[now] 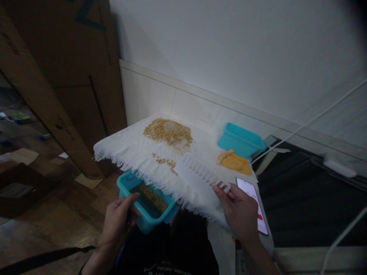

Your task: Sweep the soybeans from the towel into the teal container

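Note:
My left hand (119,221) grips the near rim of a teal plastic tub (143,217) held just below the table's front edge; the tub has tan beans in its bottom. My right hand (239,212) holds a white slotted plastic scraper (200,177), which lies flat on a white fringed cloth (126,149) spread over the table. A large pile of tan beans (168,131) sits at the back of the cloth. A smaller trail of beans (166,163) lies just left of the scraper's far end.
A second teal tub (241,140) stands at the back right of the cloth, with an orange cloth (233,161) in front of it. A phone (254,202) lies by my right hand. Large cardboard (57,76) leans at left. White cables (309,122) cross right.

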Demonstrator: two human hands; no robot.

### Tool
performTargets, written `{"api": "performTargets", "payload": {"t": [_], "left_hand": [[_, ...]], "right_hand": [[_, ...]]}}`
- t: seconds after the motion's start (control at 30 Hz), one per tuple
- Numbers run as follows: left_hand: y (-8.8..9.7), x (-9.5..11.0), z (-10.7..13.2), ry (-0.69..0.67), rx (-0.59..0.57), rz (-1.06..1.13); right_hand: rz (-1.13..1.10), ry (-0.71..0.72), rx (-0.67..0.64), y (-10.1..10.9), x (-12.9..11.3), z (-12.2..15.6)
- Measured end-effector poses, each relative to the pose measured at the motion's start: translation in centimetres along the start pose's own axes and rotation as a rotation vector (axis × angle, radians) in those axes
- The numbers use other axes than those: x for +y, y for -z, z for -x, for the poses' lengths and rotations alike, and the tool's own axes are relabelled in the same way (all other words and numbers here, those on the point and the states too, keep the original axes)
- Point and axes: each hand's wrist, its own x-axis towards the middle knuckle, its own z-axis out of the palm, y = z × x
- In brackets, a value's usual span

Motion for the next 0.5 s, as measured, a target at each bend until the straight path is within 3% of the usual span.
{"api": "performTargets", "payload": {"t": [0.5], "left_hand": [[-0.01, 0.54, 0.45, -0.004, 0.006, -0.014]], "right_hand": [[0.044, 0.036, -0.045, 0.16, -0.81, 0.25]]}}
